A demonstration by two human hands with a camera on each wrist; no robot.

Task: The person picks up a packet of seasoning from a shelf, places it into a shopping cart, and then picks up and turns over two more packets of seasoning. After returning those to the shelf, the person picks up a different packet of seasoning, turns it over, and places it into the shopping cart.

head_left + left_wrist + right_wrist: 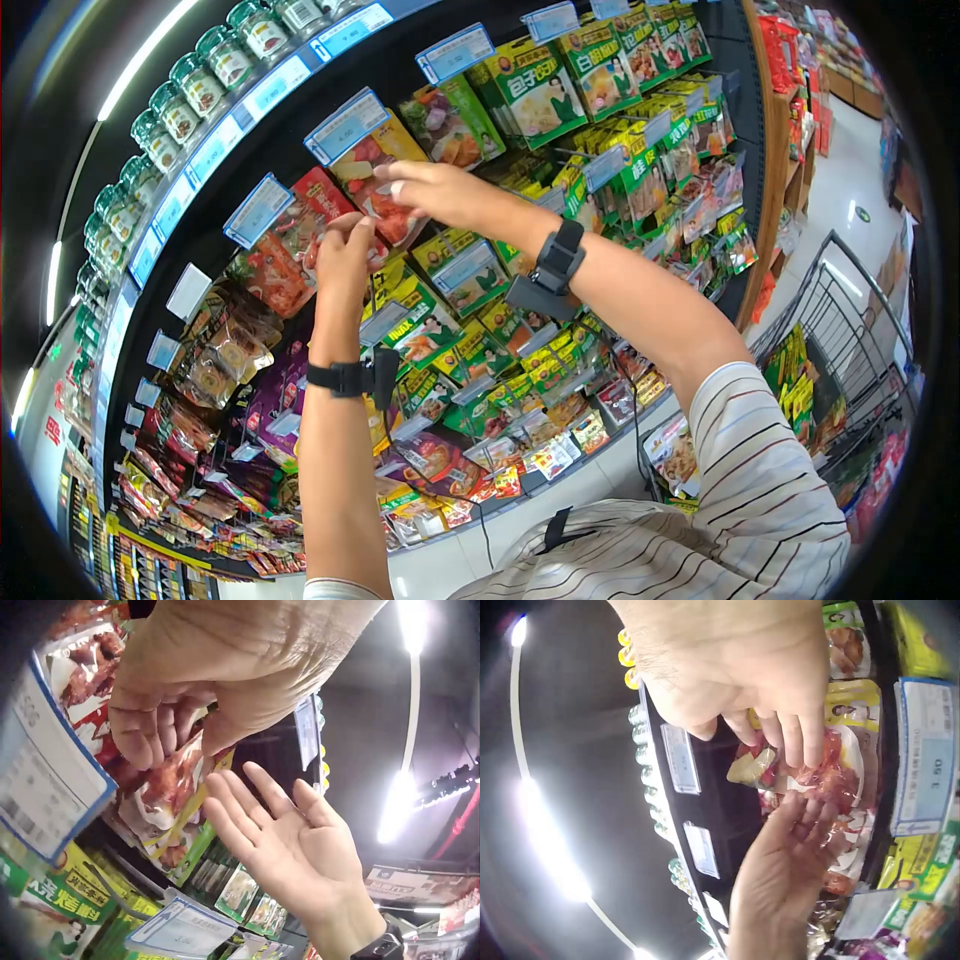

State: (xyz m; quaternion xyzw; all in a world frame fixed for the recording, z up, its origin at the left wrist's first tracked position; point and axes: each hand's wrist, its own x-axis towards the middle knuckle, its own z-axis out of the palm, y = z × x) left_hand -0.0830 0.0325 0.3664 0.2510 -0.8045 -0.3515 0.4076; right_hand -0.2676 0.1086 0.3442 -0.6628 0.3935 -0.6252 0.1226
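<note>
My left hand (345,255) is raised to the shelf, fingers curled at the edge of a seasoning packet (395,218) printed with reddish meat. In the left wrist view its thumb and bent fingers pinch that packet (169,795) near the top. From the right, my right hand (435,193) reaches across with fingers extended, fingertips over the packet's upper part. The left wrist view shows the right palm (296,832) spread. A red packet (320,195) hangs just left, and a yellow-topped packet (855,701) lies behind the right fingers.
Blue-edged price tags (347,125) stick out in front of the hanging packets. Green-lidded jars (222,55) line the shelf above. Rows of green and yellow packets (540,90) hang to the right. A wire shopping cart (850,330) holding packets stands at the right.
</note>
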